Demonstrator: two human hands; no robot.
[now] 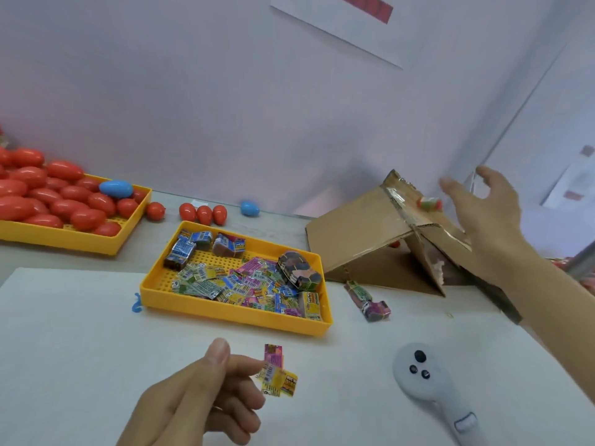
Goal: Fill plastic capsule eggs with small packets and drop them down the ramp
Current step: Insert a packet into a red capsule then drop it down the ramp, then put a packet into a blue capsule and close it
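Releasing: right hand (483,220) open at ramp (370,226) top, filled egg (429,203) just freed.
Holding: left hand (206,394) pinches packets (278,373); keep them ready.

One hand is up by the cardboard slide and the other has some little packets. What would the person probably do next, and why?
Probably bring the right hand back for an empty red egg. It is open above the ramp, where a filled egg already lies, while the left hand pinches packets with no egg to put them in.

Controller (431,386) and packet tray (180,304) flanking open tabletop (64,349)
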